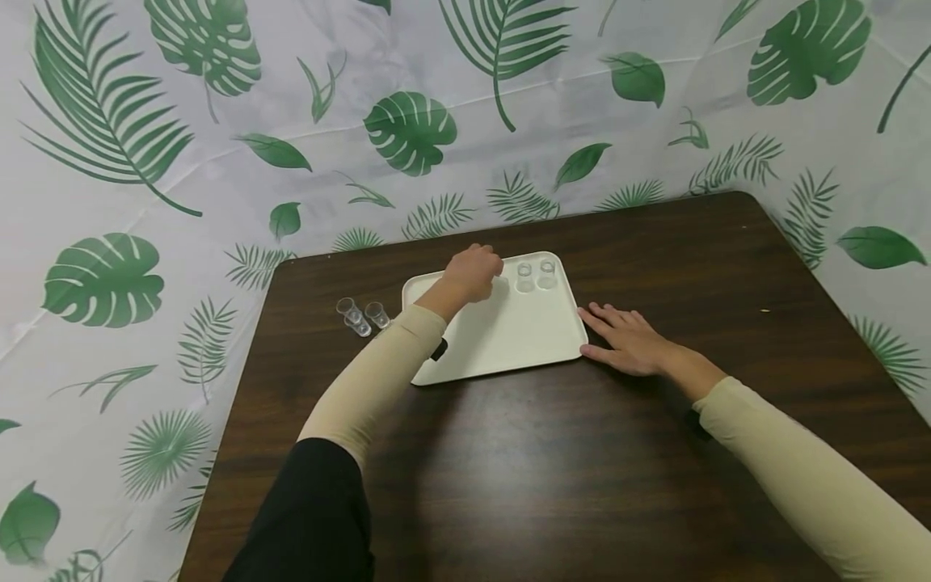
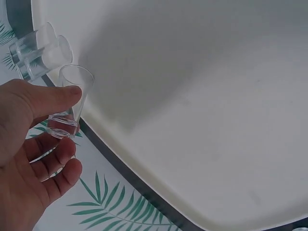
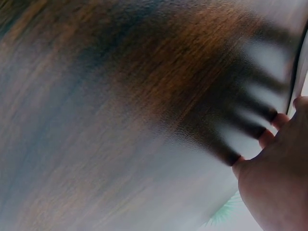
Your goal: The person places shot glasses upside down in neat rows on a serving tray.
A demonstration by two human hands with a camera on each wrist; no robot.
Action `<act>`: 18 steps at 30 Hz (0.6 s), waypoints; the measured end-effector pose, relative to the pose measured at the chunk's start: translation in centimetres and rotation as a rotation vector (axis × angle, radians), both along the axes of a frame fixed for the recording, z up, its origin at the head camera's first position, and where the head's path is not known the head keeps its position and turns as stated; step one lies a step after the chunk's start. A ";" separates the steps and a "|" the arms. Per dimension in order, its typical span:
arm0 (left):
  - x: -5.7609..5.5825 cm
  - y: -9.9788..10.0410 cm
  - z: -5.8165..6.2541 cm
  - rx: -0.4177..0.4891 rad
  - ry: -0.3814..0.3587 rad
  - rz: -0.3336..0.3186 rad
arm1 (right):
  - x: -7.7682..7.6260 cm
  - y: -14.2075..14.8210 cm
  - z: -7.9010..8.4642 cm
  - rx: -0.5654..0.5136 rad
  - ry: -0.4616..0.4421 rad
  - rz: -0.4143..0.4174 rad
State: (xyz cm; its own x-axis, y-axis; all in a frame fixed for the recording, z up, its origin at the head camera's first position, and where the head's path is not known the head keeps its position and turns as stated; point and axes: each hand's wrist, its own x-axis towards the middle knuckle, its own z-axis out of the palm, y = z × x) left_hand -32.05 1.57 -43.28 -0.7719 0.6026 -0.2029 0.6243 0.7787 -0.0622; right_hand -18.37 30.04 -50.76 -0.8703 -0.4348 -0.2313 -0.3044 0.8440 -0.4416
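In the left wrist view my left hand [image 2: 33,130] pinches a small clear shot glass [image 2: 79,76] between thumb and fingers. From the head view, that same left hand [image 1: 471,272] is over the back of a white rectangular tray [image 1: 502,360], and hides the glass. Two more shot glasses, one [image 1: 525,277] beside another [image 1: 547,273], stand in the tray's back right corner. My right hand [image 1: 631,339] lies with fingers spread at the tray's right edge, thumb and index fingertips right at the rim. In the right wrist view its fingers [image 3: 267,139] reach down to the tabletop.
Several clear shot glasses [image 1: 377,314] stand on the dark wooden table [image 1: 524,469] left of the tray, partly behind the left forearm. Behind the table hangs a white cloth [image 1: 320,186] with green leaf prints.
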 end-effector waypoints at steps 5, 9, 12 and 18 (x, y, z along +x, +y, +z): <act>0.3 0.9 0.3 -0.041 0.034 -0.018 | 0.4 -0.2 1.0 -0.024 0.003 0.005; 0.5 1.6 0.5 -0.072 0.029 -0.024 | 0.6 -0.2 1.3 -0.038 -0.003 0.009; 0.5 1.8 0.3 -0.082 0.019 -0.018 | 0.6 -0.4 1.5 -0.032 -0.004 0.009; 0.4 2.1 -0.1 -0.061 0.009 -0.011 | 0.6 -0.6 1.7 -0.014 -0.015 -0.002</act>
State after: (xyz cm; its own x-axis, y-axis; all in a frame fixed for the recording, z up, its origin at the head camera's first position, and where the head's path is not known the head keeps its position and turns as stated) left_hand -31.68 3.68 -43.36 -0.7673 0.5977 -0.2326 0.6320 0.7663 -0.1155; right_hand -17.82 29.45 -49.10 -0.8676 -0.4364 -0.2383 -0.2961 0.8385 -0.4575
